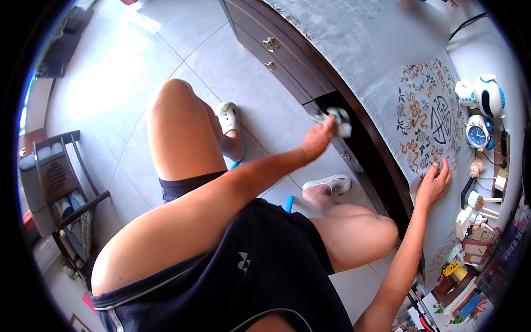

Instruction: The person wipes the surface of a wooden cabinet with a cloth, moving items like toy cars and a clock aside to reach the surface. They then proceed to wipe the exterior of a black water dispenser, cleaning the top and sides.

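Observation:
My left hand (321, 139) reaches across to the cabinet, its fingers closed on a blurred white and translucent bundle (341, 122), possibly plastic wrapping. The bundle is at the dark opening (359, 133) below the top of a brown wooden cabinet (286, 52); what lies inside is too dark to tell. My right hand (433, 184) is at the near part of the pale blue patterned tablecloth (373, 79), fingers apart and slightly bent, holding nothing. Whether it presses on the cloth is not certain.
Along the cabinet's back stand a white toy robot (489, 95), a blue-faced alarm clock (478, 132), small figurines and charger cables. A wooden chair (56, 174) is at the left on the tiled floor (199, 54). My feet wear white clogs (340, 184). A blue leg-like part (289, 204) shows beneath me.

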Demonstrator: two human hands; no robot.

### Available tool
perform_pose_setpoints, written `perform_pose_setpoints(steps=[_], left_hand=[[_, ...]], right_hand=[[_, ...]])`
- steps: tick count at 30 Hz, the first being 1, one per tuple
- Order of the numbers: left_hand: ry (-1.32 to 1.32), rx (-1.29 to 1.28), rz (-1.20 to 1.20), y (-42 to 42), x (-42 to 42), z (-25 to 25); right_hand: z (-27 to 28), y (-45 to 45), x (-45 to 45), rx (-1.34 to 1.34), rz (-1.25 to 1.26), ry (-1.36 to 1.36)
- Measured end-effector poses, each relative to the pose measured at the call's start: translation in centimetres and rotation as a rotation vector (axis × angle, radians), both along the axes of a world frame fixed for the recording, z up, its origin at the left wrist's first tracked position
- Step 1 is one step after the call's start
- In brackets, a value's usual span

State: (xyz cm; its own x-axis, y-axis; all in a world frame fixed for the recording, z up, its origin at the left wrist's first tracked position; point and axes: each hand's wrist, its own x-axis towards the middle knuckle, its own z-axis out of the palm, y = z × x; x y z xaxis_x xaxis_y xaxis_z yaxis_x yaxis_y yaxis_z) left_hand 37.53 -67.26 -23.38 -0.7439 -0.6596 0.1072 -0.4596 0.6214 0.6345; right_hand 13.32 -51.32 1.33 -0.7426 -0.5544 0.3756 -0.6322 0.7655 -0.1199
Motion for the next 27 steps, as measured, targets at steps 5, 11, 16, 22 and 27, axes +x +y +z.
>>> perform_pose_setpoints(steps=[5, 11, 16, 22, 27], left_hand=[[0.163, -0.168, -0.643, 10.0, -1.7, -0.8], [0.368, -0.226, -0.312, 3.9, -2.8, 6.6], [0.134, -0.277, -0.233, 1.5, -1.3, 1.6], [-0.334, 0.385, -0.779, 3.8, -2.9, 9.6], [-0.195, 0.409, -0.948, -3.6, 3.8, 17.2]], right_hand=[[-0.3, -0.7, 0.0, -0.021, 0.032, 0.003], [0.1, 0.3, 0.2, -0.025, -0.018, -0.015], [-0.1, -0.9, 0.7, -0.037, 0.015, -0.008], [-0.9, 1.2, -1.2, 0.063, 0.028, 0.114], [-2.5, 0.9, -0.9, 0.119, 0.049, 0.026]])
